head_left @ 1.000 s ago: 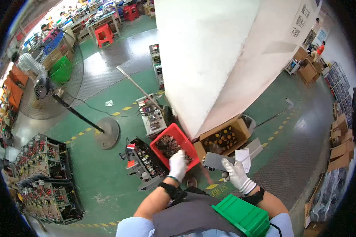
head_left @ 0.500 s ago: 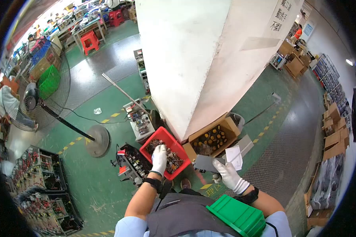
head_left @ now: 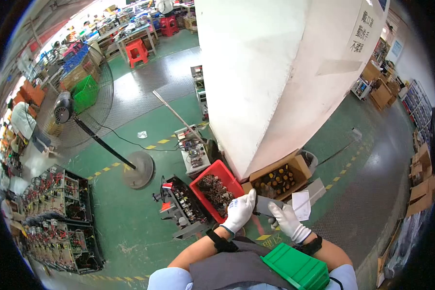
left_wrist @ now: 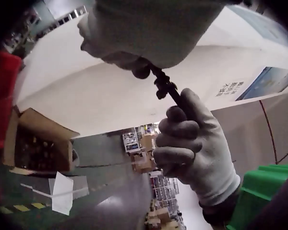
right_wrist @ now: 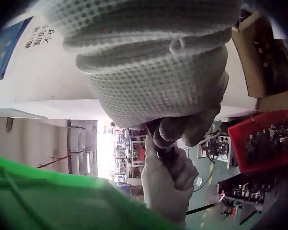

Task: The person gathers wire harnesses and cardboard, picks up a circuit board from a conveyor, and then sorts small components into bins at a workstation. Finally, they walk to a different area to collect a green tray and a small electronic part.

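Observation:
Both hands wear white gloves and meet in front of my chest. My right hand (head_left: 285, 220) grips a flat grey part (head_left: 263, 205) from its right end. My left hand (head_left: 240, 210) pinches the part's left end. In the left wrist view the part (left_wrist: 165, 88) shows as a thin dark piece running between the left hand (left_wrist: 144, 28) above and the curled fingers of the right hand (left_wrist: 194, 143) below. Seen from the right wrist, the right hand (right_wrist: 153, 62) fills the top and the left hand (right_wrist: 165, 182) holds on beneath it.
On the green floor below stand a red bin (head_left: 217, 186) of dark components, an open cardboard box (head_left: 278, 176) and a circuit unit (head_left: 181, 203). A green bin (head_left: 295, 266) sits on my lap. A white pillar (head_left: 256, 72) rises ahead; a pedestal fan (head_left: 63, 113) stands to the left.
My left hand has left the red bin and come across to the grey part, which it now pinches. The right hand has kept its hold on the part.

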Demonstrator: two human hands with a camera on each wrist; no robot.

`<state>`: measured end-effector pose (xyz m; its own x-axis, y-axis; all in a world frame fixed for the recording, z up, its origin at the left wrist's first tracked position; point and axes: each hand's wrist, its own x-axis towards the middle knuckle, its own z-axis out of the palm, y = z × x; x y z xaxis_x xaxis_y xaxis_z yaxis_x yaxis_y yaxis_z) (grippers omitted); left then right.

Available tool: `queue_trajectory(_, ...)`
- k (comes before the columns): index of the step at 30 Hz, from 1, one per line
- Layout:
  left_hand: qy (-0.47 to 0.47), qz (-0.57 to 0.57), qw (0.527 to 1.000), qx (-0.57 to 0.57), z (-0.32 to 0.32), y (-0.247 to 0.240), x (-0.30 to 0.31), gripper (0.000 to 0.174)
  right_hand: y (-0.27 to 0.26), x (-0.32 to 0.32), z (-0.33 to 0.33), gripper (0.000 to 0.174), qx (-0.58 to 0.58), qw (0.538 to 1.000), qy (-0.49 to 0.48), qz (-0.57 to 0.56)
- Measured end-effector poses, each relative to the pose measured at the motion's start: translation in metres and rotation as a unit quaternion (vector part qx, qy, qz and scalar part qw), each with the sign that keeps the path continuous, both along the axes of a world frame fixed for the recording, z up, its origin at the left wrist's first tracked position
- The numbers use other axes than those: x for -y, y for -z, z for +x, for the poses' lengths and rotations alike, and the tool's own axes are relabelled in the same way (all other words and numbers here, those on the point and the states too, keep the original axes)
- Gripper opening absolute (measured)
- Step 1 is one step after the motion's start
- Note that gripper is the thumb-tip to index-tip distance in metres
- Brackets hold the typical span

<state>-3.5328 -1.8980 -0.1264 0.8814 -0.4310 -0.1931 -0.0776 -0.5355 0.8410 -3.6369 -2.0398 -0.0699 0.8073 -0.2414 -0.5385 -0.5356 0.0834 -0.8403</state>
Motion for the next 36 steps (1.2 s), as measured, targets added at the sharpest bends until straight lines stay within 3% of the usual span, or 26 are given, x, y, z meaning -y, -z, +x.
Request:
queue_trajectory(1,-0.023,0.006,1.0,0.02,0.001,0.004,0.001,0.058,-0.002,-0.001,0.002,0.044,-0.013,1.0,-0.01,-0.014)
queue_trajectory(2,-0.02,0.05,0.977,0.208,0.005,0.042,0.003,0.059,-0.006,-0.003,0.004,0.044,-0.027,0.999,-0.017,-0.029)
queue_trajectory(4,-0.108,-0.014,0.994,0.007,0.036,0.076,-0.022,0.047,-0.011,-0.002,0.002,0.043,0.007,1.0,0.015,-0.003)
queue_trajectory(6,-0.207,-0.078,0.96,-0.173,0.058,0.09,-0.044,0.045,-0.007,0.005,0.001,0.039,0.049,0.994,0.063,0.069)
queue_trajectory(8,-0.142,-0.096,0.966,-0.195,0.062,0.08,-0.056,0.047,-0.007,0.005,0.0,0.037,0.037,0.993,0.085,0.078)
queue_trajectory(9,-0.117,-0.053,0.99,-0.051,0.064,0.08,-0.057,0.048,-0.008,0.003,0.002,0.037,0.04,0.99,0.095,0.099)
queue_trajectory(12,-0.138,-0.095,0.979,-0.118,0.062,0.068,-0.048,0.052,-0.004,0.005,0.005,0.036,0.06,0.986,0.088,0.128)
queue_trajectory(14,-0.149,-0.323,0.87,-0.343,0.04,0.036,-0.027,0.062,-0.002,0.005,0.008,0.035,0.059,0.973,0.08,0.209)
queue_trajectory(15,-0.066,-0.374,0.869,-0.317,0.028,0.024,-0.017,0.065,0.006,0.01,0.007,0.034,0.037,0.971,0.054,0.23)
queue_trajectory(16,-0.067,-0.304,0.911,-0.269,0.02,0.012,0.0,0.059,0.006,0.009,0.009,0.034,0.037,0.971,0.05,0.231)
queue_trajectory(17,-0.063,-0.24,0.961,-0.121,0.007,-0.004,0.017,0.055,0.005,0.006,0.011,0.034,0.044,0.961,0.055,0.268)
queue_trajectory(18,-0.071,-0.315,0.938,-0.122,-0.006,-0.001,0.03,0.053,0.004,0.001,0.015,0.035,0.049,0.949,0.057,0.307)
queue_trajectory(19,-0.114,-0.191,0.975,0.001,-0.015,-0.01,0.035,0.048,-0.01,0.0,0.014,0.034,0.032,0.958,0.021,0.283)
queue_trajectory(21,-0.15,-0.163,0.974,0.036,-0.012,-0.007,0.043,0.034,0.02,0.014,0.011,0.033,-0.022,0.924,0.043,0.38)
queue_trajectory(22,-0.138,-0.179,0.974,-0.015,-0.007,-0.009,0.04,0.037,0.028,0.016,0.011,0.033,-0.054,0.893,0.064,0.442)
queue_trajectory(24,-0.194,-0.145,0.968,-0.072,-0.005,0.007,0.045,0.041,0.021,0.013,0.005,0.035,-0.098,0.92,0.06,0.374)
queue_trajectory(25,-0.205,-0.151,0.964,-0.079,-0.004,0.017,0.046,0.041,0.012,0.006,0.005,0.036,-0.063,0.957,0.032,0.281)
queue_trajectory(26,-0.213,-0.158,0.96,-0.087,-0.005,0.027,0.045,0.042,0.003,0.002,0.005,0.036,-0.076,0.956,0.022,0.282)
queue_trajectory(28,-0.205,-0.143,0.958,-0.142,-0.008,0.033,0.039,0.044,-0.007,0.0,0.006,0.041,-0.12,0.984,-0.058,0.117)
queue_trajectory(30,-0.187,-0.132,0.953,-0.197,-0.01,0.04,0.037,0.046,0.006,0.007,0.003,0.04,-0.124,0.981,-0.064,0.136)
queue_trajectory(32,-0.175,-0.117,0.968,-0.137,-0.01,0.053,0.037,0.051,0.009,0.007,0.001,0.04,-0.117,0.985,-0.072,0.103)
queue_trajectory(33,-0.178,-0.1,0.973,-0.108,-0.009,0.06,0.037,0.036,0.006,0.005,0.002,0.041,-0.12,0.986,-0.069,0.095)
queue_trajectory(34,-0.097,-0.003,0.985,0.14,-0.004,0.09,0.031,0.018,0.005,0.006,0.001,0.041,-0.12,0.986,-0.07,0.093)
queue_trajectory(35,-0.117,0.031,0.98,0.16,0.007,0.103,0.013,0.009,0.002,0.009,0.0,0.041,-0.119,0.987,-0.059,0.091)
queue_trajectory(36,-0.08,0.086,0.978,0.174,0.012,0.107,0.023,0.016,-0.003,0.017,-0.002,0.041,-0.115,0.989,-0.041,0.083)
